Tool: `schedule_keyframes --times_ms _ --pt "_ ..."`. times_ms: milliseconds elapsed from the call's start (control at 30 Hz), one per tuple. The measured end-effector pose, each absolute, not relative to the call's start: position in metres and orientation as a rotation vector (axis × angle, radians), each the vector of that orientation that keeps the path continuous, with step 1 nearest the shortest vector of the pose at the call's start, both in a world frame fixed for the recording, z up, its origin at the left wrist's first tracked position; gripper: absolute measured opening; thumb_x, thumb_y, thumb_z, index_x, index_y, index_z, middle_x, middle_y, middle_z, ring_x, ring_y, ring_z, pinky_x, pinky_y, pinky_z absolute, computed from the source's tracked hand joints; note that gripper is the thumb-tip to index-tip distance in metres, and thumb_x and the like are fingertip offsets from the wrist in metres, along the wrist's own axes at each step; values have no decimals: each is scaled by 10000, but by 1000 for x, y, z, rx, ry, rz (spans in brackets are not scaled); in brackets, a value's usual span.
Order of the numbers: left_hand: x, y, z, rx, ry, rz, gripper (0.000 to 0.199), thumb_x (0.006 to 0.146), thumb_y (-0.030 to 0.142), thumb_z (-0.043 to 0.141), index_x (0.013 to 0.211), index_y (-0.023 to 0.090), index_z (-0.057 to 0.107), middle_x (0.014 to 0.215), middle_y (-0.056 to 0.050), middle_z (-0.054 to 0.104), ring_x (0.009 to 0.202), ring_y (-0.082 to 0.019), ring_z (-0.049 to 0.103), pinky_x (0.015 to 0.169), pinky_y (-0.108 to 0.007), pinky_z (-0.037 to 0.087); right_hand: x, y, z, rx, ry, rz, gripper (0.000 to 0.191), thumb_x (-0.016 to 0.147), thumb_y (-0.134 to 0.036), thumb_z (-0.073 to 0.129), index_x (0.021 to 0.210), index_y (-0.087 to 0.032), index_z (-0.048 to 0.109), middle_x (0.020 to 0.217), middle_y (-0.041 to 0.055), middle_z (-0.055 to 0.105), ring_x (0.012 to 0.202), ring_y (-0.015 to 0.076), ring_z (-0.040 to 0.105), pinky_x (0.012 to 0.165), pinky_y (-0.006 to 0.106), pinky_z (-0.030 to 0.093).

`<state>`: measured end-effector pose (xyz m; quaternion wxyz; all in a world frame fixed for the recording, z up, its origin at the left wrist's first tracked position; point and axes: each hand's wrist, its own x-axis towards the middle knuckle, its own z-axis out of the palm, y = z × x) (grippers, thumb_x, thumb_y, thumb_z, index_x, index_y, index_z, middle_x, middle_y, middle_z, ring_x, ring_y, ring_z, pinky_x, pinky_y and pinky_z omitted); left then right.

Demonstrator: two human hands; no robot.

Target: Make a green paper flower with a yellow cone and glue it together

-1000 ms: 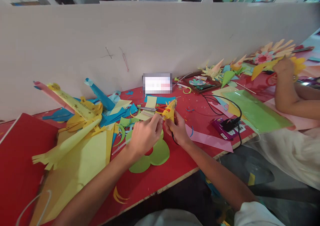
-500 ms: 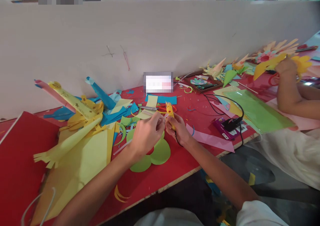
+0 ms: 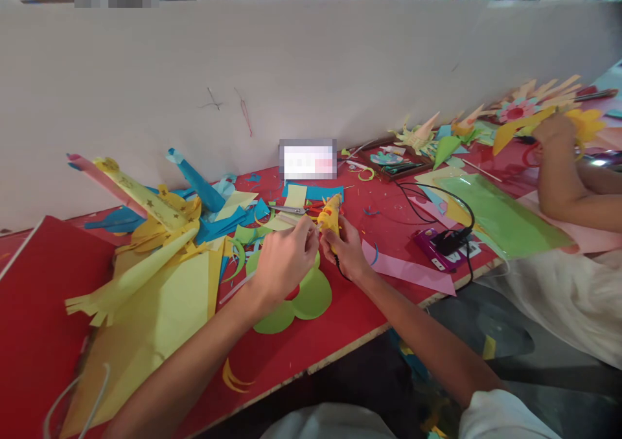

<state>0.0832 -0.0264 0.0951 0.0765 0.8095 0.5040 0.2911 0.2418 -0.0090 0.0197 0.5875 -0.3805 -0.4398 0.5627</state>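
- Right hand [image 3: 344, 248]: fingers wrapped closed around the yellow glue gun [image 3: 329, 217], its tip pointing up and away from the body.
- Left hand [image 3: 284, 258]: thumb and fingertips pinched nearly shut beside the gun, seemingly on a pale bit [image 3: 318, 227] too small to name.
- Step in hand, as I judge it: handling the gun in mid-air, both hands close together. The next move calls for a steady right-hand hold and left fingers clear of the tip.
- Below the hands: a green paper flower [image 3: 313, 296] lies flat on the red table [image 3: 347, 316], partly hidden by the left hand.
- Just beyond: scissors [image 3: 287, 210] among paper scraps.
- To the right: a pink strip [image 3: 408, 270] and a purple box [image 3: 432, 250] with a black plug [image 3: 449, 239].
- Far left: rolled paper tubes [image 3: 140, 196].
- Far right: another person's hand [image 3: 556, 131] by yellow paper petals [image 3: 587, 125].
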Motion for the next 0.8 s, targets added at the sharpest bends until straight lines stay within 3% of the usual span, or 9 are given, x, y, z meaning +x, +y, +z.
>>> schedule_keyframes --times_ms 167,367,533,667,800 --pt "83 -23 96 2253 1439 877 159 1010 255 535 944 202 670 665 -15 665 566 -158 568 584 -270 340 247 -7 7 -993 -1137 1055 336 913 -512 754 1002 -291 518 563 -114 470 383 105 380 371 246 279" --pt "81 -15 91 2085 1296 938 173 1024 269 544 886 205 626 649 21 576 560 -125 465 576 -248 331 252 -7 3 -1053 -1181 916 278 945 -466 731 989 -302 511 565 -100 477 396 131 421 391 263 290" --pt "80 -8 86 2161 1304 812 149 1022 318 624 1125 219 665 776 4 698 630 -149 580 609 -249 372 258 -6 9 -1014 -1154 975 326 945 -486 741 950 -299 474 526 -121 486 377 124 430 401 258 316" --pt "71 -3 86 2225 1261 619 475 960 233 700 1423 225 594 1069 -67 809 801 -199 724 720 -288 487 262 -1 12 -997 -1068 979 366 933 -501 761 937 -289 462 559 -124 523 385 100 442 400 236 337" --pt "56 0 93 2308 1307 404 399 984 229 655 1382 204 665 1053 -97 815 867 -238 737 723 -310 469 276 9 15 -1013 -938 922 354 923 -517 763 989 -274 514 598 -117 528 418 90 441 419 227 348"
